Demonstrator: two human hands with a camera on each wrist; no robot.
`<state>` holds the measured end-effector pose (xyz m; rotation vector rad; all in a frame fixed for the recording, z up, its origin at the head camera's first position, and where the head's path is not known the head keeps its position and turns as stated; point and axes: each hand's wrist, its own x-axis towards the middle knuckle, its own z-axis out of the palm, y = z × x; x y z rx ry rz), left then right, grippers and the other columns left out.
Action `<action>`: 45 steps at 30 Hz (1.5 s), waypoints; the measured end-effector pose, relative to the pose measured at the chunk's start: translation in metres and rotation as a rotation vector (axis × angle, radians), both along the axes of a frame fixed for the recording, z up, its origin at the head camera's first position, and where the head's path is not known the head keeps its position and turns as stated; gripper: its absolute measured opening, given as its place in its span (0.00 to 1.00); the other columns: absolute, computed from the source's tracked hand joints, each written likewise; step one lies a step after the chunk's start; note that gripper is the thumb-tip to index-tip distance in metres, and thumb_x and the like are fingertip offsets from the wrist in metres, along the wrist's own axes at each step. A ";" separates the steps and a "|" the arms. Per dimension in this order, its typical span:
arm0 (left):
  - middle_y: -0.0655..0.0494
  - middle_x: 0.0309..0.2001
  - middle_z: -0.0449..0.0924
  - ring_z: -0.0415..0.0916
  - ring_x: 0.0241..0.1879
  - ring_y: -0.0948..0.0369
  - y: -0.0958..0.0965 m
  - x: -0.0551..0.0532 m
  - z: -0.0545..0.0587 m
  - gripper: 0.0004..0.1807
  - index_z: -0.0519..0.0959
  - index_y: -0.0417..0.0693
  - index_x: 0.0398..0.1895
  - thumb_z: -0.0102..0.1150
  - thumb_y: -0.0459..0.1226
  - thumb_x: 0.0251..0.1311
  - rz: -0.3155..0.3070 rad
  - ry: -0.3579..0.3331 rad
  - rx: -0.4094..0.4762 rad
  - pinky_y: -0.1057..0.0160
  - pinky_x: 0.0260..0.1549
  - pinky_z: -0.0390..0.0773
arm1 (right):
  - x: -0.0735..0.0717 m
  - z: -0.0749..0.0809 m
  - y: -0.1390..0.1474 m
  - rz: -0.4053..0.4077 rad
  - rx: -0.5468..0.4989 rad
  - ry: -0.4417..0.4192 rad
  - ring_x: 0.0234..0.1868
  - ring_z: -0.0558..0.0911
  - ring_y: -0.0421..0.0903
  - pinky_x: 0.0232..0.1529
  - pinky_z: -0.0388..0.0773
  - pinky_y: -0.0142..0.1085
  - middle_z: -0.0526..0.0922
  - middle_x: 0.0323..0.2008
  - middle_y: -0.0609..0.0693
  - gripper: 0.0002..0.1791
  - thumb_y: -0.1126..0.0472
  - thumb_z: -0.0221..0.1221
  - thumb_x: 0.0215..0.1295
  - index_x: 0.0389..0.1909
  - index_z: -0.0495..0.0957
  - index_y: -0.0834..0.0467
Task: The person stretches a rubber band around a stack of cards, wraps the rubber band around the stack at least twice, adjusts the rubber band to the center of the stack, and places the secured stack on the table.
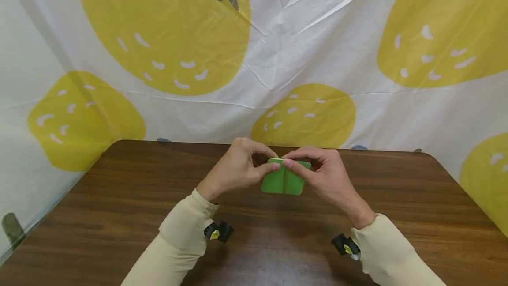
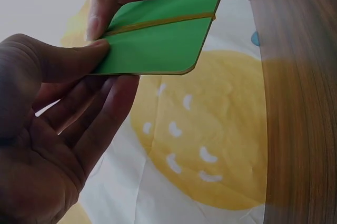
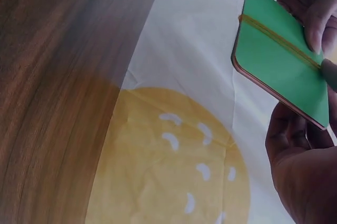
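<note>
A thin green pad point(image 1: 274, 183) with rounded corners is held up over the table between both hands. A yellow-brown rubber band point(image 2: 163, 22) runs across its middle, and its edge point(image 3: 279, 96) shows a slim pale brown rim. With the thumb on the near face and fingers behind, my left hand point(image 1: 236, 169) pinches the pad's left upper part. My right hand point(image 1: 329, 173) grips the right upper part the same way, its thumb tip close to the band. The fingers behind the pad are partly hidden.
The dark wood-grain table point(image 1: 131, 215) extends below and around the hands. Behind its far edge hangs a white cloth point(image 1: 198, 118) printed with yellow fruit. Small black cameras point(image 1: 224, 231) sit at both sleeve cuffs.
</note>
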<state>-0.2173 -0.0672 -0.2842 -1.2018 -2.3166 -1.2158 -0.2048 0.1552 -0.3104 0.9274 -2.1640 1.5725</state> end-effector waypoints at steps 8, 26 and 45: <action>0.59 0.26 0.85 0.79 0.25 0.68 -0.001 0.000 0.001 0.02 0.89 0.41 0.32 0.72 0.32 0.59 0.006 -0.031 0.008 0.67 0.26 0.79 | -0.001 0.003 0.003 -0.025 -0.029 -0.053 0.23 0.80 0.44 0.24 0.77 0.34 0.87 0.32 0.54 0.03 0.71 0.64 0.66 0.37 0.86 0.62; 0.58 0.29 0.86 0.80 0.27 0.67 -0.002 -0.002 0.001 0.02 0.89 0.41 0.34 0.71 0.32 0.60 -0.020 -0.128 0.034 0.65 0.29 0.80 | -0.001 0.003 0.007 0.010 -0.003 -0.110 0.23 0.78 0.46 0.24 0.76 0.35 0.85 0.35 0.55 0.04 0.69 0.63 0.69 0.41 0.85 0.62; 0.48 0.25 0.85 0.82 0.23 0.58 -0.013 -0.008 -0.002 0.03 0.86 0.36 0.29 0.70 0.28 0.59 -0.037 -0.392 0.050 0.58 0.28 0.83 | -0.009 0.009 0.022 -0.003 0.210 -0.327 0.35 0.87 0.48 0.38 0.81 0.36 0.89 0.37 0.53 0.12 0.59 0.68 0.66 0.47 0.86 0.60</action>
